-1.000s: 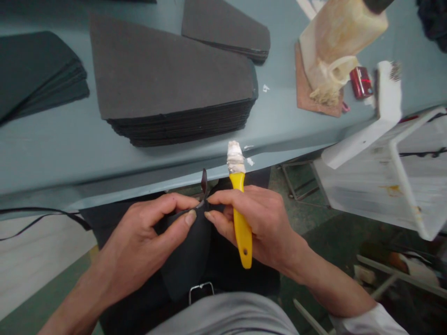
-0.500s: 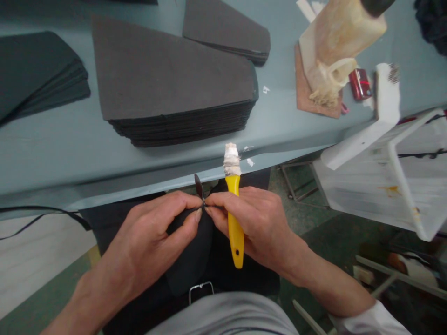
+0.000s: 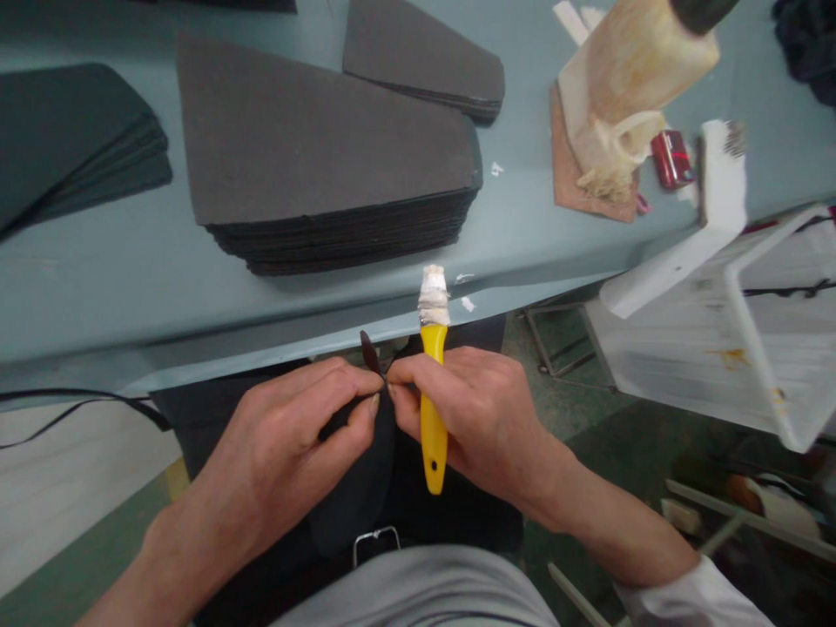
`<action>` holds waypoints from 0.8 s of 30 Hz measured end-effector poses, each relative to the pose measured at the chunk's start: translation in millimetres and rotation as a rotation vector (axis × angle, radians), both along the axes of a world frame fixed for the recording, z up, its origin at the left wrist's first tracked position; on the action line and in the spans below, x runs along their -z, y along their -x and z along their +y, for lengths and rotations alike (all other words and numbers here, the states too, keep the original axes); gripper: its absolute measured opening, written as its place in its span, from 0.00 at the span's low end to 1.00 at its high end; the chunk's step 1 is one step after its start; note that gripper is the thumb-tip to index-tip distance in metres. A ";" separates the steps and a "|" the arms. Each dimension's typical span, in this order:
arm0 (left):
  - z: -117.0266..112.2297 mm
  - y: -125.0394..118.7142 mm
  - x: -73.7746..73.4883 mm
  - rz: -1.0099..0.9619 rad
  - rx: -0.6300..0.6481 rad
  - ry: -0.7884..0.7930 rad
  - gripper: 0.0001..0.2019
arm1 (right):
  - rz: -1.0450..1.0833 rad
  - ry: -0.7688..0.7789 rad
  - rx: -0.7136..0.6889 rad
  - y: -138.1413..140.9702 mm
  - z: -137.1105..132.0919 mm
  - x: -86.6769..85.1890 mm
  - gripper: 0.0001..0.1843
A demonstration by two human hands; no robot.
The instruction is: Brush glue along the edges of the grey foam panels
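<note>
My left hand (image 3: 293, 427) and my right hand (image 3: 489, 418) meet above my lap, thumb and forefinger pinched on a dark, thin, flexible piece (image 3: 356, 492). A narrow dark flap (image 3: 369, 351) of it sticks up between the fingertips. What the piece is made of, I cannot tell. A yellow-handled brush (image 3: 434, 435) is also kept in my right hand, lying across the fingers; its white-crusted head points up towards the table edge. Just beyond my hands, a thick stack of dark tapered sheets (image 3: 326, 139) lies on the table.
On the blue-green table (image 3: 131, 287) lie a smaller sheet stack (image 3: 424, 57) and a fanned stack (image 3: 71, 139). A stained plastic container (image 3: 643, 70) stands on a brown board (image 3: 567, 178), beside a red box (image 3: 672, 159). A white crate (image 3: 692, 340) is at right, below table height.
My pinching fingertips have shifted slightly right along the dark piece. The brush handle's lower end has swung a little left and up.
</note>
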State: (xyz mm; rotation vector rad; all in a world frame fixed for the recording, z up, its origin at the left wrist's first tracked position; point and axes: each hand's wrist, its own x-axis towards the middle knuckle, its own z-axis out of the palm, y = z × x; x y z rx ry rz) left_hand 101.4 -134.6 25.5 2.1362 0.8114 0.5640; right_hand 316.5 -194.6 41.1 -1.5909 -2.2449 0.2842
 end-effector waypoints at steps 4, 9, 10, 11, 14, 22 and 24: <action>-1.2 0.1 -1.3 0.005 -0.082 0.121 0.09 | -0.012 -0.085 0.075 -1.4 3.8 4.7 0.12; -4.8 -2.4 -0.9 0.044 -0.212 0.317 0.10 | -0.032 -0.147 0.140 -0.8 5.3 10.8 0.12; -6.3 -2.4 0.1 0.043 -0.237 0.355 0.10 | -0.047 -0.165 0.157 -0.3 5.7 12.4 0.12; -7.8 -2.1 1.2 0.040 -0.260 0.389 0.10 | -0.062 -0.183 0.173 0.1 6.2 14.1 0.12; -12.5 0.5 4.5 0.035 -0.306 0.454 0.11 | -0.090 -0.215 0.209 -0.9 8.1 18.6 0.12; -10.0 6.5 -2.6 0.026 -0.331 0.643 0.13 | -0.122 -0.202 0.292 -11.5 9.9 24.0 0.10; -7.3 6.9 -2.5 -0.035 -0.302 0.660 0.11 | -0.124 -0.208 0.311 -12.9 10.4 25.0 0.10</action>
